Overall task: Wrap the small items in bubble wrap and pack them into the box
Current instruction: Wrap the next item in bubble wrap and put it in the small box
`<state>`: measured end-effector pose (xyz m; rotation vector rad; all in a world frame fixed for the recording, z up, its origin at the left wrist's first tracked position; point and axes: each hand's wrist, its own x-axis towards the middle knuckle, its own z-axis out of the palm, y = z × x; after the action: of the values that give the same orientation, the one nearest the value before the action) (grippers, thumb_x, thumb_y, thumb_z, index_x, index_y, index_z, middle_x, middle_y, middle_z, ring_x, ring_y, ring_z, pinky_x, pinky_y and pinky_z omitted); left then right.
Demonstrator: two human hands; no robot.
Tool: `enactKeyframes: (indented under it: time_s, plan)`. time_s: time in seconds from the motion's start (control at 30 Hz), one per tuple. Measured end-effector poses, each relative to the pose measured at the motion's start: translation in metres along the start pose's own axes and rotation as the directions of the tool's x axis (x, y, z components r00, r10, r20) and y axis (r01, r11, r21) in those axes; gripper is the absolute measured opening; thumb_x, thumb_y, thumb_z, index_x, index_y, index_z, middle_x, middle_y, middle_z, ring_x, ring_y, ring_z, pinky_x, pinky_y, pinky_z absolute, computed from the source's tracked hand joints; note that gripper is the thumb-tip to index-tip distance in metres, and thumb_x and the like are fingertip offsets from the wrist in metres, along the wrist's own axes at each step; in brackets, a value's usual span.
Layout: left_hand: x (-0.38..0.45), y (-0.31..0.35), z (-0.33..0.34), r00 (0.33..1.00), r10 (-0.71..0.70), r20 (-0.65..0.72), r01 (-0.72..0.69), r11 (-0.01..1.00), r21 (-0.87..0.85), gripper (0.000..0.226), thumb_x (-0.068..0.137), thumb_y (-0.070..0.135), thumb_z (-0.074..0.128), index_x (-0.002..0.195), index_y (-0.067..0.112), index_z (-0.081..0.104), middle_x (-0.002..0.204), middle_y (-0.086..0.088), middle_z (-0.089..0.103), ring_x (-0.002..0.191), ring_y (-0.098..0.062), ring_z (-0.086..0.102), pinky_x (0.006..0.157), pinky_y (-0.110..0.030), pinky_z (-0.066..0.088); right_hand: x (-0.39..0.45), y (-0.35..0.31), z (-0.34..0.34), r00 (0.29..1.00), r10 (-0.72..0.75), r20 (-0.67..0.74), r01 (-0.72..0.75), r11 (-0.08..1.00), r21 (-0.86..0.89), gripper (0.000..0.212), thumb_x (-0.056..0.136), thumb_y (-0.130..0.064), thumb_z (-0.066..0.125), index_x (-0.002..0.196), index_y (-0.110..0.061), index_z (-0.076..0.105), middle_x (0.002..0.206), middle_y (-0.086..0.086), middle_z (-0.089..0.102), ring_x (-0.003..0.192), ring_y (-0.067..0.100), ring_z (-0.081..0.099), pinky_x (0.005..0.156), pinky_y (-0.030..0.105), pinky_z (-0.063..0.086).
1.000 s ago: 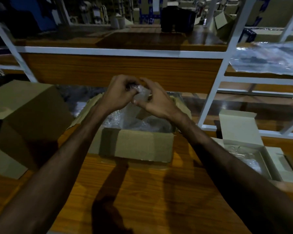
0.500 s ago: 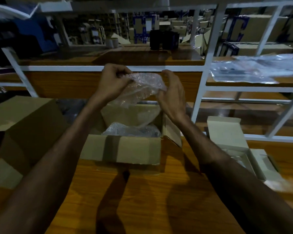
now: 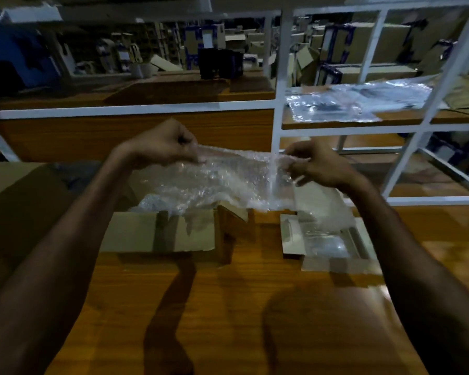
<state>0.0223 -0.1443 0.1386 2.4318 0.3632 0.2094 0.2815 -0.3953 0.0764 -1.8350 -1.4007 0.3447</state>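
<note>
A clear sheet of bubble wrap (image 3: 228,177) is stretched wide between both hands above the table. My left hand (image 3: 163,147) pinches its upper left edge, and my right hand (image 3: 317,166) pinches its upper right edge. Below it stands an open brown cardboard box (image 3: 157,234) with more bubble wrap inside. To its right lies a small open white carton (image 3: 290,234) with a clear item in its tray (image 3: 325,244). The sheet hangs in front of the back of both boxes.
A large brown carton (image 3: 19,201) stands at the left on the wooden table (image 3: 228,307). A white metal rack (image 3: 279,109) rises behind, with plastic sheeting (image 3: 358,101) on its right shelf. More boxes fill the dim background.
The hands have drawn apart, spreading the crumpled bubble wrap into a wide sheet. The view has shifted so the small white carton sits nearer the middle.
</note>
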Motion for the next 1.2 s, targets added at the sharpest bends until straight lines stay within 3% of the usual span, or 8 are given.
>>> enactKeyframes:
  time_s: [0.2, 0.33, 0.43, 0.63, 0.73, 0.9, 1.0, 1.2]
  plan:
    - [-0.008, 0.006, 0.069, 0.942, -0.060, 0.329, 0.039, 0.997, 0.072, 0.015, 0.082, 0.017, 0.086, 0.076, 0.007, 0.077, 0.059, 0.006, 0.064, 0.050, -0.007, 0.053, 0.049, -0.025, 0.041, -0.071, 0.056, -0.026, 0.947, 0.230, 0.224, -0.228, 0.973, -0.036, 0.016, 0.103, -0.019, 0.061, 0.115, -0.019, 0.070, 0.108, 0.001, 0.073, 0.093, 0.017, 0.074, 0.078, 0.036, 0.064]
    - [-0.021, -0.011, 0.121, 0.923, -0.064, 0.379, 0.067, 0.998, 0.006, 0.027, 0.083, 0.026, 0.088, 0.076, 0.005, 0.072, 0.070, -0.013, 0.066, 0.064, -0.018, 0.063, 0.063, -0.032, 0.052, -0.114, 0.102, -0.024, 0.883, 0.371, 0.288, -0.375, 0.926, -0.046, 0.015, 0.101, -0.013, 0.064, 0.111, -0.017, 0.074, 0.101, 0.002, 0.078, 0.089, 0.022, 0.076, 0.081, 0.041, 0.063]
    - [-0.035, -0.027, 0.156, 0.907, -0.081, 0.414, 0.093, 0.996, -0.009, 0.009, 0.086, 0.015, 0.082, 0.084, 0.013, 0.074, 0.085, -0.006, 0.074, 0.080, -0.019, 0.071, 0.079, -0.041, 0.057, -0.148, 0.136, -0.016, 0.869, 0.377, 0.319, -0.398, 0.918, -0.001, 0.010, 0.101, -0.015, 0.066, 0.103, -0.012, 0.075, 0.081, -0.003, 0.075, 0.071, 0.018, 0.068, 0.065, 0.035, 0.057]
    - [-0.069, -0.068, 0.223, 0.868, -0.210, 0.449, 0.292, 0.949, -0.121, 0.012, 0.089, -0.003, 0.076, 0.093, 0.008, 0.077, 0.088, -0.013, 0.075, 0.074, -0.020, 0.067, 0.067, -0.036, 0.056, -0.204, 0.192, 0.004, 0.829, 0.436, 0.351, -0.488, 0.870, 0.071, 0.016, 0.098, -0.017, 0.071, 0.102, -0.002, 0.075, 0.080, 0.011, 0.074, 0.068, 0.024, 0.063, 0.057, 0.032, 0.048]
    - [-0.082, -0.089, 0.246, 0.862, -0.322, 0.391, 0.392, 0.913, -0.112, 0.019, 0.088, -0.007, 0.073, 0.095, 0.010, 0.078, 0.094, -0.014, 0.078, 0.084, -0.032, 0.073, 0.075, -0.047, 0.057, -0.219, 0.218, 0.017, 0.813, 0.493, 0.311, -0.534, 0.843, 0.062, 0.016, 0.092, -0.016, 0.079, 0.094, -0.002, 0.074, 0.082, 0.017, 0.076, 0.071, 0.030, 0.069, 0.056, 0.035, 0.050]
    - [-0.097, -0.105, 0.273, 0.861, -0.490, 0.134, 0.506, 0.802, -0.317, 0.021, 0.086, -0.008, 0.076, 0.102, 0.006, 0.073, 0.097, -0.012, 0.078, 0.087, -0.025, 0.074, 0.068, -0.034, 0.059, -0.228, 0.230, 0.031, 0.781, 0.577, 0.237, -0.590, 0.807, -0.024, 0.018, 0.088, -0.016, 0.081, 0.094, -0.001, 0.074, 0.073, 0.008, 0.075, 0.049, 0.007, 0.063, 0.042, 0.020, 0.043]
    - [-0.108, -0.115, 0.293, 0.795, -0.604, -0.048, 0.496, 0.694, -0.522, 0.030, 0.086, -0.014, 0.071, 0.107, 0.007, 0.068, 0.107, -0.015, 0.075, 0.097, -0.030, 0.074, 0.069, -0.035, 0.060, -0.234, 0.234, 0.035, 0.758, 0.607, 0.239, -0.617, 0.786, -0.036, 0.009, 0.093, -0.004, 0.074, 0.102, -0.004, 0.073, 0.067, -0.006, 0.072, 0.050, 0.000, 0.065, 0.043, 0.013, 0.044]
    - [-0.118, -0.128, 0.338, 0.595, -0.734, -0.327, 0.387, 0.618, -0.684, 0.048, 0.086, -0.031, 0.049, 0.095, 0.017, 0.052, 0.085, -0.007, 0.062, 0.074, -0.018, 0.063, 0.052, -0.023, 0.057, -0.245, 0.241, 0.049, 0.783, 0.609, 0.126, -0.619, 0.783, 0.058, 0.004, 0.092, 0.002, 0.073, 0.094, -0.001, 0.071, 0.070, -0.001, 0.070, 0.055, -0.001, 0.067, 0.046, 0.012, 0.047]
